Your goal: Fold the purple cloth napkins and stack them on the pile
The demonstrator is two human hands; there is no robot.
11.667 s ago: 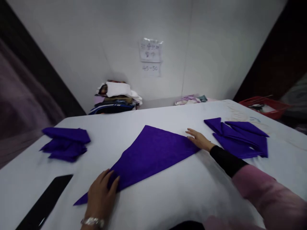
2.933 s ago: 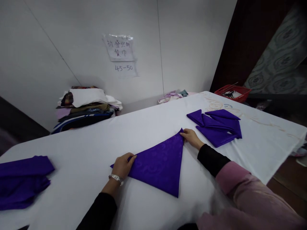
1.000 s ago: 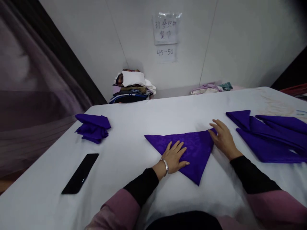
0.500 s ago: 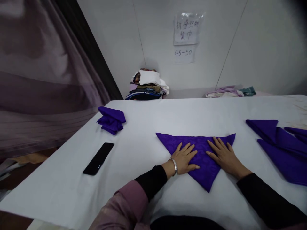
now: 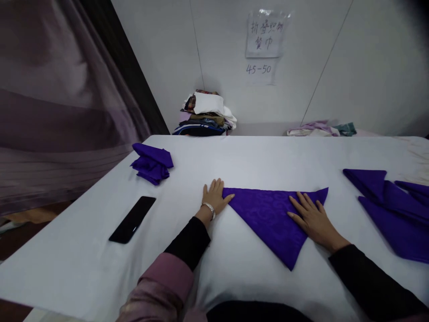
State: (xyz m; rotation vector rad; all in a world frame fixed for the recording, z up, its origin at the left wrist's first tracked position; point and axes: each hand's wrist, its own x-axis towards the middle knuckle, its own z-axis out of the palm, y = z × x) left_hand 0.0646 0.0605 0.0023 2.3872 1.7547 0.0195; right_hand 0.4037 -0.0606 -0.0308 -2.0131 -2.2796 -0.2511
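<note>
A purple napkin (image 5: 268, 219), folded into a triangle, lies flat on the white table with its long edge away from me and one point toward me. My left hand (image 5: 215, 197) lies at its left corner, fingers stretched out and covering the tip; a silver bracelet circles that wrist. On the right part of the cloth rests my right hand (image 5: 311, 219), flat with the fingers spread. Neither hand grips anything.
More purple napkins (image 5: 398, 219) lie folded at the right, and a crumpled purple cloth (image 5: 152, 163) sits at the far left. A black phone (image 5: 133, 220) lies at left. Stacked clothes (image 5: 204, 114) stand behind the white table (image 5: 261, 161); a curtain (image 5: 67, 89) hangs left.
My left hand has slid leftward and away from me, from the middle of the napkin to its left corner. My right hand has stayed in place. The view has shifted slightly.
</note>
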